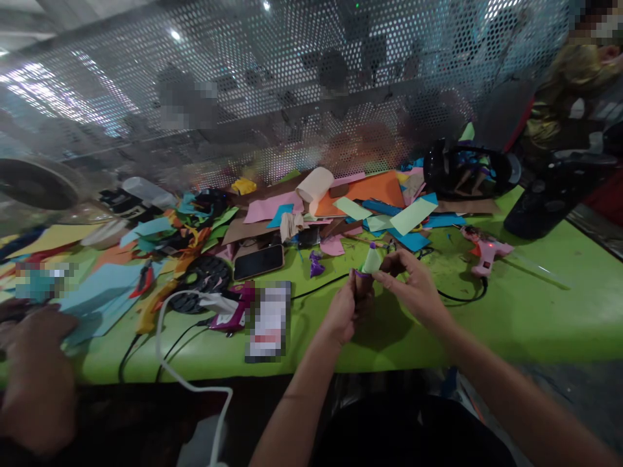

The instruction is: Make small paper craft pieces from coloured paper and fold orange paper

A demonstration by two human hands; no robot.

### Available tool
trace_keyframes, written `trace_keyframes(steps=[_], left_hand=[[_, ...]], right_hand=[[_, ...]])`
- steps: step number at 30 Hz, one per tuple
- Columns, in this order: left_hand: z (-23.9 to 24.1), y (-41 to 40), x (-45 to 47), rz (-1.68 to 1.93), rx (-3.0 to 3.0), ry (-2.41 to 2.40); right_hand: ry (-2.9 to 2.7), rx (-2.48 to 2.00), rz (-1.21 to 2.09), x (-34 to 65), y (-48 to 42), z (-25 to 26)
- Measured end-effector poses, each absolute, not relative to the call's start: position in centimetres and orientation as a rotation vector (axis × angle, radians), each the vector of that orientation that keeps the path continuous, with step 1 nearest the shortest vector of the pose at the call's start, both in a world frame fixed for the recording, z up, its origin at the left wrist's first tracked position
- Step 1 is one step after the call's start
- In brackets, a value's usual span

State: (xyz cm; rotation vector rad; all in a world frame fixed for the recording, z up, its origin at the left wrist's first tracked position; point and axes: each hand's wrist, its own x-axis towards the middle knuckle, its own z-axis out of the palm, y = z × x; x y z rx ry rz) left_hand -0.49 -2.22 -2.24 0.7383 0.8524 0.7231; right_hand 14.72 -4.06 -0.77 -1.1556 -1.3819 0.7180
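Over smooth green tabletop (525, 324), hands (344, 310) gripping pale cone (371, 261), purple tip (372, 246), brown base (363, 285)

Pale-green cone (372, 261) — purple tip (372, 246) — lime-green table (511, 321)

Left hand (346, 312), right hand (415, 285) bare; left forearm (302, 395), right forearm (506, 381) uncovered, tapering toward wrists; black garment (411, 431) below, details lost in shadow.

Light spots (175, 35): small glare points, high up
Perforated screen (292, 97): hazy, bright streaks at left
Worktop (530, 318): moderately lit, soft shadow below the right hand (413, 285)
Fan (39, 185): stretched, blurred at left edge
Pixelated patches: several, hiding detail
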Motion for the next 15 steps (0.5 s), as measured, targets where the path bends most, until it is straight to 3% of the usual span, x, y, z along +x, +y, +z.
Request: trace_keyframes(steps=[15], left_hand=[[-2.54, -2.63, 0.03, 0.863, 0.853, 0.863]], right_hand=[[-1.375, -1.241, 0.718, 14.78, -4.1, -0.82]])
